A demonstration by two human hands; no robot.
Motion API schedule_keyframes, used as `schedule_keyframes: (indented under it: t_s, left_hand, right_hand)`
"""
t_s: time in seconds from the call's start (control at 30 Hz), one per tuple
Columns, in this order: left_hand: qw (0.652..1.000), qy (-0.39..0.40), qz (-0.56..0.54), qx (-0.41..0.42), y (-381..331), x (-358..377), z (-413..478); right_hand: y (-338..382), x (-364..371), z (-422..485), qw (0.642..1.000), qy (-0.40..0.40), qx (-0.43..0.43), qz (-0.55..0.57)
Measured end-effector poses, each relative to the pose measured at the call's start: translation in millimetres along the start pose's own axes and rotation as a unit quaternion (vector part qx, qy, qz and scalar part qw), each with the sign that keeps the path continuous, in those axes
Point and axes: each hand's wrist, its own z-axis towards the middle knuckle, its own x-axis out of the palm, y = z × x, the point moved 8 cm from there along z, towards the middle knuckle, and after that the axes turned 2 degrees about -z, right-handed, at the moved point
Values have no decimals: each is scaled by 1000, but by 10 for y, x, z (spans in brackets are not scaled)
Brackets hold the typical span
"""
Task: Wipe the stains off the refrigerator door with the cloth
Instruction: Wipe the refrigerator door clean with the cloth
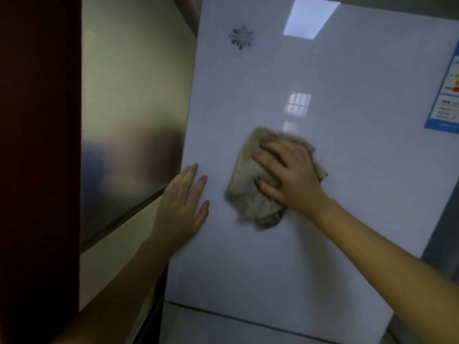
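Note:
The glossy white refrigerator door (pixel 335 207) fills the middle and right of the head view. A crumpled grey-beige cloth (pixel 248 192) lies flat against it near the centre. My right hand (pixel 290 175) presses on the cloth with fingers spread, pointing left. My left hand (pixel 182 207) rests flat on the door's left edge, fingers up and apart, holding nothing. No stains stand out on the shiny surface; it reflects a window and a ceiling light.
A snowflake logo (pixel 241 37) sits near the door's top left. A blue-edged energy label (pixel 445 95) sticks at the right edge. A brushed-metal panel (pixel 129 108) stands left of the fridge, beside a dark red surface (pixel 37 145). A seam to the lower door (pixel 248 319) runs below.

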Motion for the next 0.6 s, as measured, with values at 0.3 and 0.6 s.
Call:
schedule_keyframes:
  t_s: [0.3, 0.6]
  left_hand:
    - [998, 59, -20, -23, 56, 128, -749]
    - [996, 76, -38, -26, 68, 178, -937]
  right_hand:
    - [667, 433, -122, 998, 36, -21, 45]
    - [1223, 629, -1058, 978, 127, -144, 84]
